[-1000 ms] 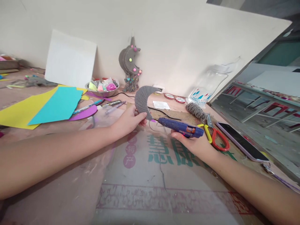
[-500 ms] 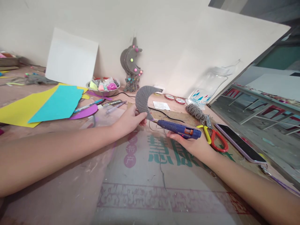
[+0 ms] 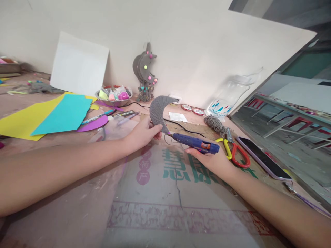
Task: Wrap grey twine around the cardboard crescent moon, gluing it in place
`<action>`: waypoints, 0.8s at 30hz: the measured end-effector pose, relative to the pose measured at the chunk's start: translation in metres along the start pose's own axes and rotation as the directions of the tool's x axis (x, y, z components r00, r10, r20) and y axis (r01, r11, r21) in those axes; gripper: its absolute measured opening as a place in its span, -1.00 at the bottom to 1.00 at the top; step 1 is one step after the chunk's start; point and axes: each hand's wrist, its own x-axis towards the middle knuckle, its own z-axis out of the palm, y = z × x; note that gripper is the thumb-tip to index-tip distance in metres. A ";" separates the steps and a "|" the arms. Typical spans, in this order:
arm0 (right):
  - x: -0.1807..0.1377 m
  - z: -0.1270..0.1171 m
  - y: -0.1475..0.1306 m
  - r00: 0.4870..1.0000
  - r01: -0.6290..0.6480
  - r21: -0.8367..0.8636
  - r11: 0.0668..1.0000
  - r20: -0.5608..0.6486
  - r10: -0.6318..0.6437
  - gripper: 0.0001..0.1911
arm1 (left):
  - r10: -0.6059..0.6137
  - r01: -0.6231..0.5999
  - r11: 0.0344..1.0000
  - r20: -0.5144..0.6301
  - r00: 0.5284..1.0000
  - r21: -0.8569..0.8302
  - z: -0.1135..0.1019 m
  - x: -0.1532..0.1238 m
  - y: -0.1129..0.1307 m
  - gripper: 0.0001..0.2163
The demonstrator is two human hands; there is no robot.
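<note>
Head view: a grey, yarn-wrapped crescent (image 3: 156, 111) is pinched near its lower tip by the left hand (image 3: 145, 132), above the table (image 3: 20, 101), short of its back edge. A blue plastic glue gun (image 3: 192, 141) is gripped by the right hand (image 3: 210, 157), aimed at that tip (contact unconfirmed). Gluing is judged underway; steadiness is required.

Both bare arms (image 3: 64, 168) reach forward and inward; the left hand (image 3: 143, 132) pinches, the right hand (image 3: 213, 161) grips, thumb (image 3: 193, 152) pointing left.
</note>
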 end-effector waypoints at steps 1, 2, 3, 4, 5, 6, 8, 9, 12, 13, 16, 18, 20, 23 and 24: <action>0.000 0.000 -0.001 1.000 0.005 -0.002 1.000 0.000 -0.005 -0.67 | -0.005 0.005 1.000 -0.001 1.000 0.001 0.000 0.000 0.000 -0.87; 0.000 -0.001 -0.001 1.000 0.013 -0.009 1.000 0.002 -0.013 -0.68 | -0.007 0.007 1.000 -0.001 1.000 0.002 0.000 0.000 0.000 -0.87; 0.000 -0.001 -0.002 1.000 0.020 -0.023 1.000 0.002 -0.020 -0.68 | -0.004 0.004 1.000 0.001 1.000 0.002 0.000 0.000 -0.001 -0.86; 0.000 -0.002 -0.003 1.000 0.025 -0.037 0.999 0.001 -0.025 -0.69 | 0.001 -0.001 1.000 0.006 1.000 0.001 0.000 0.001 -0.002 -0.86; 0.000 -0.002 -0.003 1.000 0.029 -0.049 0.998 0.001 -0.029 -0.69 | 0.008 -0.008 1.000 0.009 1.000 -0.002 0.000 0.001 -0.002 -0.86; 0.000 -0.002 -0.003 0.999 0.033 -0.055 0.998 0.000 -0.033 -0.69 | 0.013 -0.013 1.000 0.013 1.000 -0.005 0.000 0.002 -0.003 -0.86; 0.000 -0.001 -0.002 1.000 0.028 -0.053 0.998 0.006 -0.028 -0.69 | 0.011 -0.011 1.000 0.012 1.000 -0.004 0.000 0.002 -0.004 -0.86; 0.000 -0.001 0.000 1.000 0.025 -0.048 0.999 0.006 -0.025 -0.69 | 0.007 -0.007 1.000 0.009 1.000 -0.003 0.000 0.002 -0.004 -0.86; 0.000 0.001 0.005 1.000 0.025 -0.035 0.999 -0.004 -0.025 -0.70 | 0.005 -0.005 1.000 0.009 1.000 -0.002 0.000 0.002 -0.002 -0.87; 0.000 0.001 0.006 1.000 0.028 -0.034 0.999 -0.007 -0.028 -0.71 | 0.006 -0.006 1.000 0.008 1.000 -0.002 0.000 0.001 -0.002 -0.87; 0.000 0.001 0.007 0.999 0.035 -0.040 0.999 -0.006 -0.035 -0.71 | 0.001 -0.001 1.000 0.001 1.000 0.004 0.000 0.001 -0.001 -0.87; 0.000 0.000 0.006 0.999 0.040 -0.056 0.998 -0.005 -0.040 -0.71 | -0.005 0.005 1.000 -0.001 1.000 0.002 0.000 0.001 -0.001 -0.87; 0.000 0.000 0.004 0.999 0.048 -0.058 0.997 -0.006 -0.048 -0.71 | -0.010 0.010 1.000 0.008 1.000 -0.007 0.000 0.001 -0.002 -0.87; -0.001 0.000 0.005 0.998 0.056 -0.055 0.997 -0.003 -0.056 -0.72 | -0.006 0.007 1.000 0.015 1.000 -0.009 0.001 0.001 -0.002 -0.87; -0.001 0.000 0.006 0.998 0.063 -0.055 0.997 -0.007 -0.063 -0.72 | -0.003 0.003 1.000 0.013 1.000 -0.004 0.001 0.001 -0.001 -0.86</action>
